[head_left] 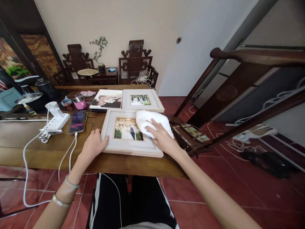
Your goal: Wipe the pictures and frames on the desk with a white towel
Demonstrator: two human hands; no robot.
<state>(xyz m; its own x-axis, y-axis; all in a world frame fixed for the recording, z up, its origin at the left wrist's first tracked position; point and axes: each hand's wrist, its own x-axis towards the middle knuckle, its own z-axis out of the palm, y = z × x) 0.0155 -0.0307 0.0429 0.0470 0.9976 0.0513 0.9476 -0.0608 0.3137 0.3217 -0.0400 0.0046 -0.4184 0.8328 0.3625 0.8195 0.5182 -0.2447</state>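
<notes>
A light wooden picture frame [133, 150] with a couple's photo lies flat on the table before me. At its left edge is my left hand [94, 143], fingers bent and thumb against the rim, gripping it. A fluffy white cloth [147, 119] covers the frame's upper right part. My right hand [163, 135] presses onto this cloth and grips it, fingers partly sunk in its folds. Just behind lies a second picture frame [157, 102], with a photo album or print [108, 97] to its left.
On the wooden table [114, 165] to the left are a charging phone [77, 121], a white power strip [57, 122], a pink mug [79, 103] and a black kettle [44, 87]. A wooden chair [228, 92] stands close on the right. White cables hang over the front edge.
</notes>
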